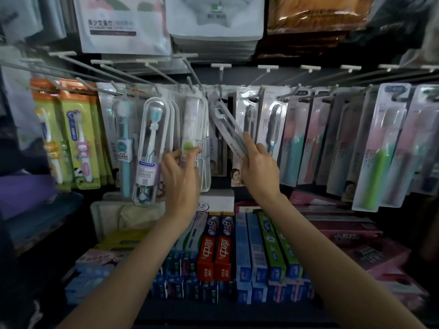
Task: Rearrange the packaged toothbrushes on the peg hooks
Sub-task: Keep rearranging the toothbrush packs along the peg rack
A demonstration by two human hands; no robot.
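Centrally, hands [181, 172] on clear-cased toothbrushes [193, 129].

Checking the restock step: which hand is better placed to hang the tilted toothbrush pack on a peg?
Right. The right hand already pinches the tilted pack, its top near the centre peg. The left hand is busy at the clear cases.

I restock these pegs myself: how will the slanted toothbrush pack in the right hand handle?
The slanted pack probably stays stiff, since it keeps a straight line while held only at its lower end by the right hand. Likely light. Its glossy plastic may slip.
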